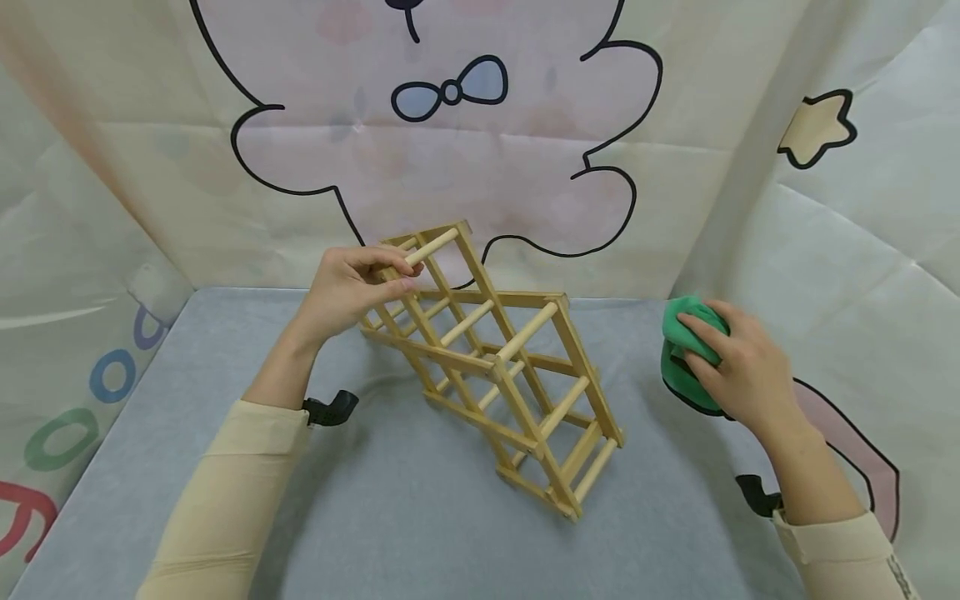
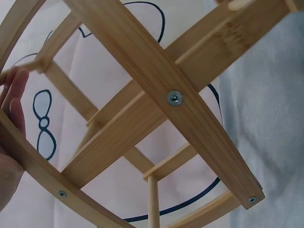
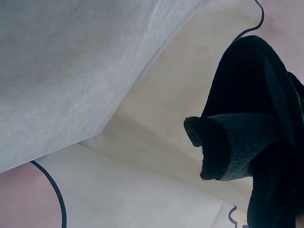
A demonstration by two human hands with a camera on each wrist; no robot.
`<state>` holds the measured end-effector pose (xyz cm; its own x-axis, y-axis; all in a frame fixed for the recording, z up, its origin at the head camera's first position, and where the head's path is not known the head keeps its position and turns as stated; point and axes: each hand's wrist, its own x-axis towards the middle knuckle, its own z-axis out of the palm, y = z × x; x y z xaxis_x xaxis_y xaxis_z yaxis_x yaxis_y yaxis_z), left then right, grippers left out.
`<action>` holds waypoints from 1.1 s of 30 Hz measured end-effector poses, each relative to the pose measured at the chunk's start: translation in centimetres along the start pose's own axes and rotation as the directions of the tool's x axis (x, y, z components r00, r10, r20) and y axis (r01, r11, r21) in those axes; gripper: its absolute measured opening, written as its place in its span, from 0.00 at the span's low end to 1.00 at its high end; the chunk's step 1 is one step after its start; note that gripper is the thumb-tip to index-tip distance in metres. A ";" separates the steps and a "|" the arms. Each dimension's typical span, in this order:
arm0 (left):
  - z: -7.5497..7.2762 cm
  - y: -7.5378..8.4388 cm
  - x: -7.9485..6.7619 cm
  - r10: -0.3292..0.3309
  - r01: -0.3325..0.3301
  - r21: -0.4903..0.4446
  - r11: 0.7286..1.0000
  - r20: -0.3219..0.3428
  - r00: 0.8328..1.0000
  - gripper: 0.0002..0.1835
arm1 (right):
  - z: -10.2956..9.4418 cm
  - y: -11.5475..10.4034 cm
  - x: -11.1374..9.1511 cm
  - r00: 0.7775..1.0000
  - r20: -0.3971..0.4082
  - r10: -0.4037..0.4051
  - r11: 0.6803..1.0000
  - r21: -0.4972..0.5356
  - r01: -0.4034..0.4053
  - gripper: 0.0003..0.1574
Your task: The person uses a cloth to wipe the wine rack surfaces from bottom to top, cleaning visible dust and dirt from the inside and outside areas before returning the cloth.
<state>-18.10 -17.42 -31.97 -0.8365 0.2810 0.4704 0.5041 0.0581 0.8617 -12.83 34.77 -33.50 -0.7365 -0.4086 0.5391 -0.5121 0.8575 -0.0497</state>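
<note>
A wooden rack [image 1: 527,332] of slats and round rods, stepped in shape, leans at an angle over the table in the head view. My left hand [image 1: 348,287] grips its upper left end, thumb and fingers around the bar there. In the left wrist view the rack's slats [image 2: 152,71] fill the picture, joined with screws, and the fingertips [image 2: 18,90] show at the left edge. Off to the right, my right hand [image 1: 742,371] holds a bunched green cloth [image 1: 690,321], thumb and fingers pressed into it. The cloth [image 3: 242,137] looks dark in the right wrist view, its folds hanging.
A blue-grey cover [image 1: 420,533] lies over the table. Printed fabric walls [image 1: 720,100] stand at the back and both sides, close behind the rack. Black wrist mounts [image 1: 330,408] stick out at both cuffs.
</note>
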 end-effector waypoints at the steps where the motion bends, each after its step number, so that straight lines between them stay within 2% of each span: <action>1: -0.1 -0.1 0.0 -0.015 0.015 -0.003 1.000 0.009 1.000 0.07 | 0.0 0.0 -0.1 1.000 0.001 0.005 1.000 0.003 -0.005 0.36; 9: -1.1 -0.7 0.3 -0.098 0.103 -0.076 0.992 0.062 0.993 0.05 | 0.2 -0.3 -0.7 1.000 -0.001 -0.002 1.000 0.020 0.002 0.36; 12: -1.2 -1.0 0.6 -0.108 0.115 -0.094 0.989 0.071 0.992 0.06 | 0.3 -0.5 -1.1 1.000 -0.009 -0.030 0.999 0.045 0.030 0.35; 15: -1.2 -1.3 0.8 -0.113 0.120 -0.103 0.987 0.066 0.991 0.08 | 0.5 -0.8 -1.5 0.998 -0.018 -0.067 0.995 0.072 0.068 0.25; 17: -1.2 -1.6 0.7 -0.116 0.122 -0.097 0.988 0.063 0.991 0.09 | 0.7 -1.2 -1.7 0.996 -0.027 -0.083 0.992 0.089 0.085 0.27; 20: -1.2 -1.9 0.6 -0.121 0.125 -0.063 0.990 0.057 0.991 0.11 | 0.8 -2.0 -2.2 0.994 -0.048 -0.098 0.991 0.088 0.102 0.41; 21: -1.1 -1.9 0.5 -0.121 0.123 -0.048 0.991 0.055 0.991 0.11 | 0.8 -2.2 -2.4 0.993 -0.052 -0.105 0.990 0.093 0.109 0.41; 25: -0.9 -1.9 0.1 -0.109 0.108 0.039 0.993 0.026 0.994 0.14 | 0.8 -3.3 -3.1 0.987 -0.079 -0.142 0.986 0.079 0.148 0.39; 29: -0.5 -1.8 -0.7 -0.100 0.107 0.136 0.985 -0.054 0.994 0.17 | 0.8 -4.4 -3.9 0.983 -0.091 -0.162 0.985 0.052 0.168 0.37; 31: -0.2 -1.8 -1.1 -0.074 0.090 0.173 0.981 -0.099 0.992 0.18 | 0.7 -4.9 -4.4 0.981 -0.091 -0.170 0.984 0.047 0.174 0.36; 33: 0.2 -1.7 -1.3 -0.014 0.045 0.213 0.976 -0.143 0.990 0.19 | 0.8 -5.3 -4.9 0.978 -0.094 -0.188 0.979 0.059 0.194 0.35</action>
<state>-17.84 -17.73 -34.12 -0.8657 0.1405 0.4804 0.5003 0.2739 0.8214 -6.85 31.97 -36.56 -0.5823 -0.5308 0.6157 -0.6704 0.7420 0.0057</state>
